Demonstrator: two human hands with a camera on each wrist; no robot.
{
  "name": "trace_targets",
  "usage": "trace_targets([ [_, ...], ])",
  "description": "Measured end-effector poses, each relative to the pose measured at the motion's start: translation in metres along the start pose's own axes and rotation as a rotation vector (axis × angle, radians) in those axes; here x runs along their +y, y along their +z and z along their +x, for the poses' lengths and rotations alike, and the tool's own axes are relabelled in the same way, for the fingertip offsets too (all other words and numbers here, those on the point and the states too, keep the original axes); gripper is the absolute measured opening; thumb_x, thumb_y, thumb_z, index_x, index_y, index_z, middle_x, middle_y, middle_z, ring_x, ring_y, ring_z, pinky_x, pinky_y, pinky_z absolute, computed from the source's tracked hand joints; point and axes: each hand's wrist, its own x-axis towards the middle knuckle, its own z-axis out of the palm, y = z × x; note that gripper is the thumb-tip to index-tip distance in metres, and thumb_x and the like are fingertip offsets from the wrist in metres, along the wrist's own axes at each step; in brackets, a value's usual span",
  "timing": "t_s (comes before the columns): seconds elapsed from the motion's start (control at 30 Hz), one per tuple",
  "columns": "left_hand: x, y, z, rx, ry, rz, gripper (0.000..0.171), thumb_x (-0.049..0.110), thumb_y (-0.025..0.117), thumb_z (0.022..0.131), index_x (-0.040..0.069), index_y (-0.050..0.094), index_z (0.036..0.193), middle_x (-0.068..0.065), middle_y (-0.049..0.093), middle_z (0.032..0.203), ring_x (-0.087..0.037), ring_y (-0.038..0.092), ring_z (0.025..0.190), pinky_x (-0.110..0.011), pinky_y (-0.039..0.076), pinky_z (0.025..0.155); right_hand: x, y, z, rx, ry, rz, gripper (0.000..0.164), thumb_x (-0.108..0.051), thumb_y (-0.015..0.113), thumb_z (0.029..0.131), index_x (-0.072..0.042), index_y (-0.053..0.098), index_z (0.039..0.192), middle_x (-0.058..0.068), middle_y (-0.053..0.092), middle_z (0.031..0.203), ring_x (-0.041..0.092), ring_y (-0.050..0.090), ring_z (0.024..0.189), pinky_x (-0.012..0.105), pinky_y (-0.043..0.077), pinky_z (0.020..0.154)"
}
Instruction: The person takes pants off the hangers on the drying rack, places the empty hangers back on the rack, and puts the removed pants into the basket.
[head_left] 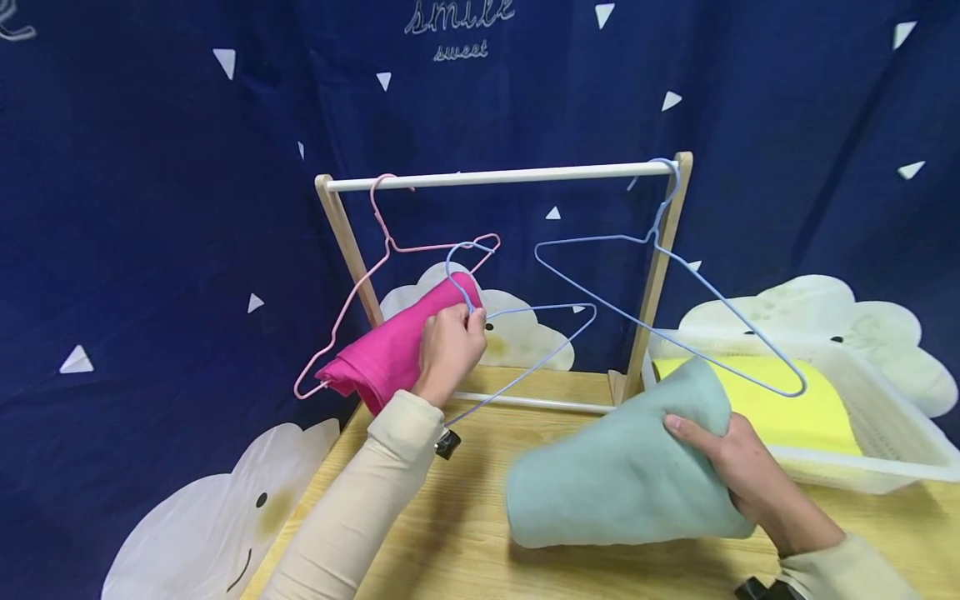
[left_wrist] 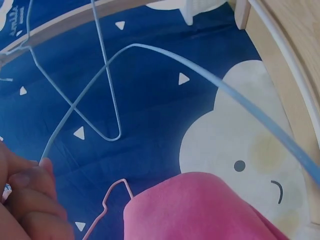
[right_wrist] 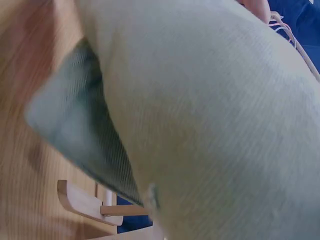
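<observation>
My left hand point(head_left: 452, 346) grips a blue wire hanger point(head_left: 555, 306) just below its hook, in front of the rack. The hanger's arms stretch to the right; its bar point(left_wrist: 218, 82) arcs across the left wrist view. With thumb on top, my right hand point(head_left: 738, 467) holds a folded pale green cloth point(head_left: 622, 467) above the table. That cloth point(right_wrist: 210, 115) fills most of the right wrist view. Behind my left hand, a pink cloth point(head_left: 390, 346) drapes over a pink hanger point(head_left: 420, 248) on the rack.
A rack with a white rail point(head_left: 495, 177) and wooden posts stands at the back of the wooden table point(head_left: 450, 517). Another blue hanger point(head_left: 600, 238) hangs at its right end. To the right, a white basket point(head_left: 892, 408) contains a yellow cloth point(head_left: 810, 408).
</observation>
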Motion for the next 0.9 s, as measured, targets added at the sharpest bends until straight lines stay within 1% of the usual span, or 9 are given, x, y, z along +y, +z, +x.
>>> trace_targets([
  [0.13, -0.002, 0.000, -0.002, -0.008, -0.010, -0.005, 0.045, 0.024, 0.059, 0.094, 0.013, 0.043, 0.053, -0.002, 0.043, 0.049, -0.026, 0.049, 0.056, -0.029, 0.028, 0.047, 0.003, -0.001, 0.000, 0.017, 0.016, -0.030, 0.014, -0.026, 0.057, 0.100, -0.015, 0.053, 0.108, -0.016, 0.065, 0.088, 0.007, 0.067, 0.079, 0.032, 0.056, 0.071],
  [0.27, -0.004, 0.000, -0.004, -0.019, -0.013, 0.000, 0.045, 0.024, 0.060, 0.094, 0.012, 0.044, 0.053, -0.003, 0.044, 0.049, -0.026, 0.050, 0.056, -0.028, 0.028, 0.047, 0.004, -0.002, 0.003, 0.040, 0.008, -0.018, 0.016, -0.028, 0.057, 0.100, -0.017, 0.051, 0.110, -0.018, 0.064, 0.089, 0.006, 0.066, 0.080, 0.031, 0.055, 0.071],
  [0.4, -0.006, -0.001, -0.005, -0.018, -0.034, -0.016, 0.041, 0.024, 0.059, 0.094, 0.011, 0.054, 0.056, -0.005, 0.053, 0.052, -0.026, 0.054, 0.059, -0.029, 0.031, 0.049, 0.003, -0.004, 0.005, 0.055, 0.026, -0.007, 0.015, -0.029, 0.057, 0.100, -0.018, 0.051, 0.108, -0.017, 0.063, 0.087, 0.006, 0.065, 0.078, 0.030, 0.055, 0.070],
  [0.5, -0.007, -0.002, -0.006, -0.014, -0.054, -0.020, 0.036, 0.025, 0.060, 0.094, 0.011, 0.062, 0.061, -0.006, 0.061, 0.056, -0.027, 0.056, 0.060, -0.031, 0.035, 0.050, 0.003, -0.006, 0.006, 0.055, 0.044, -0.032, 0.023, -0.031, 0.056, 0.100, -0.014, 0.049, 0.114, -0.018, 0.062, 0.088, 0.006, 0.064, 0.080, 0.031, 0.054, 0.071],
  [0.57, -0.007, -0.002, -0.007, -0.014, -0.055, -0.013, 0.035, 0.025, 0.060, 0.094, 0.011, 0.063, 0.061, -0.006, 0.062, 0.057, -0.028, 0.056, 0.061, -0.031, 0.036, 0.051, 0.004, -0.007, 0.006, 0.056, 0.051, -0.042, 0.027, -0.033, 0.056, 0.100, -0.013, 0.047, 0.116, -0.018, 0.061, 0.089, 0.005, 0.063, 0.081, 0.030, 0.053, 0.072],
  [0.63, -0.007, -0.003, -0.007, -0.017, -0.047, -0.008, 0.037, 0.025, 0.060, 0.093, 0.010, 0.060, 0.059, -0.007, 0.059, 0.055, -0.029, 0.055, 0.060, -0.032, 0.035, 0.051, 0.004, -0.009, 0.006, 0.060, 0.049, -0.013, 0.024, -0.032, 0.056, 0.100, -0.015, 0.048, 0.115, -0.018, 0.062, 0.089, 0.005, 0.064, 0.081, 0.031, 0.054, 0.072],
  [0.73, -0.008, -0.003, -0.008, -0.019, -0.039, 0.000, 0.039, 0.025, 0.060, 0.093, 0.010, 0.056, 0.057, -0.006, 0.055, 0.052, -0.029, 0.053, 0.058, -0.031, 0.034, 0.050, 0.004, -0.014, 0.007, 0.068, 0.040, 0.055, 0.014, -0.030, 0.057, 0.100, -0.022, 0.051, 0.109, -0.018, 0.063, 0.087, 0.006, 0.065, 0.078, 0.030, 0.055, 0.070],
  [0.83, -0.009, -0.002, -0.008, -0.016, -0.041, 0.003, 0.039, 0.024, 0.060, 0.093, 0.010, 0.057, 0.057, -0.006, 0.055, 0.052, -0.029, 0.054, 0.059, -0.031, 0.034, 0.051, 0.006, -0.019, 0.008, 0.079, 0.027, 0.127, 0.004, -0.027, 0.057, 0.100, -0.027, 0.054, 0.103, -0.017, 0.065, 0.086, 0.006, 0.066, 0.076, 0.030, 0.055, 0.068],
  [0.9, -0.009, -0.002, -0.009, -0.013, -0.047, 0.007, 0.038, 0.024, 0.060, 0.093, 0.011, 0.058, 0.058, -0.006, 0.058, 0.053, -0.030, 0.056, 0.059, -0.032, 0.036, 0.051, 0.009, -0.023, 0.008, 0.088, 0.019, 0.134, 0.004, -0.027, 0.057, 0.100, -0.029, 0.054, 0.102, -0.018, 0.065, 0.086, 0.005, 0.066, 0.076, 0.029, 0.055, 0.068],
])
